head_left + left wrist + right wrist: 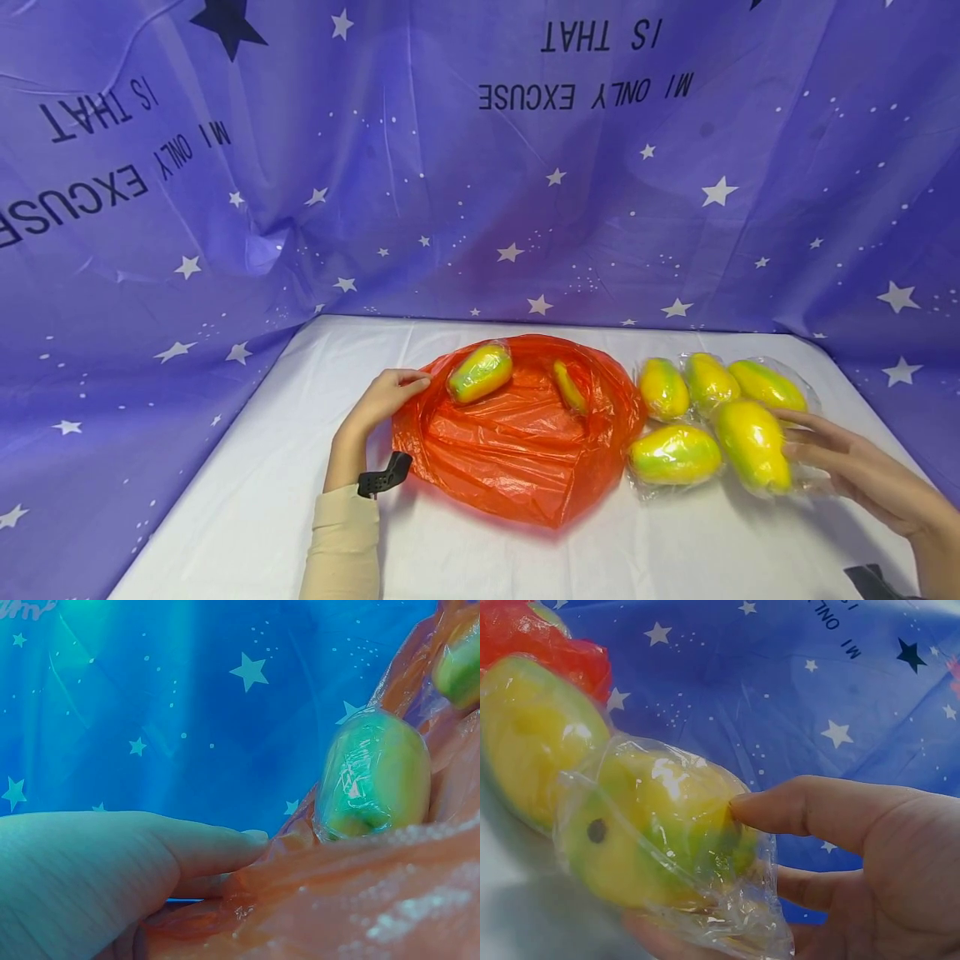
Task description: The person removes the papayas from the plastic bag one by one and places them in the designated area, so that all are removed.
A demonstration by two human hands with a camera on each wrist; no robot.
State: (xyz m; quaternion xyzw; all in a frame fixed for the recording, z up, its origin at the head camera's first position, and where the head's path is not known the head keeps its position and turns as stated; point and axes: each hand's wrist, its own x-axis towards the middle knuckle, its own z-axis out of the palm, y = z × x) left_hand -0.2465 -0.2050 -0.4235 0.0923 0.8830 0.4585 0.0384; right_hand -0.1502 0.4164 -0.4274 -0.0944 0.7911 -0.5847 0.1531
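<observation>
The fingers of the right hand (855, 462), at the lower right of the head frame, are clamped on a yellow-green fruit (752, 446) in clear plastic wrap; the right wrist view shows the thumb on one side and fingers beneath. Whether this held fruit is clear of the worktop (247, 500) cannot be told. The fingers of the left hand (386, 396), left of centre, are together, pinching the left rim of a red plastic bag (502, 454). The bag lies at lower centre, its mouth spread. Inside it, one wrapped fruit (482, 372) rests at the upper left, near the left hand, and a second piece (570, 387), partly covered by a fold, at the upper right. Between the bag and the right hand, a lower fruit (675, 455) lies just beside the bag. Above it, a row of three fruits (711, 382) extends to the right. A black strap (385, 475) sits at the left wrist, above a beige sleeve (341, 546). The worktop has a white cover. A purple curtain (525, 208) with stars and lettering fills the upper frame.
</observation>
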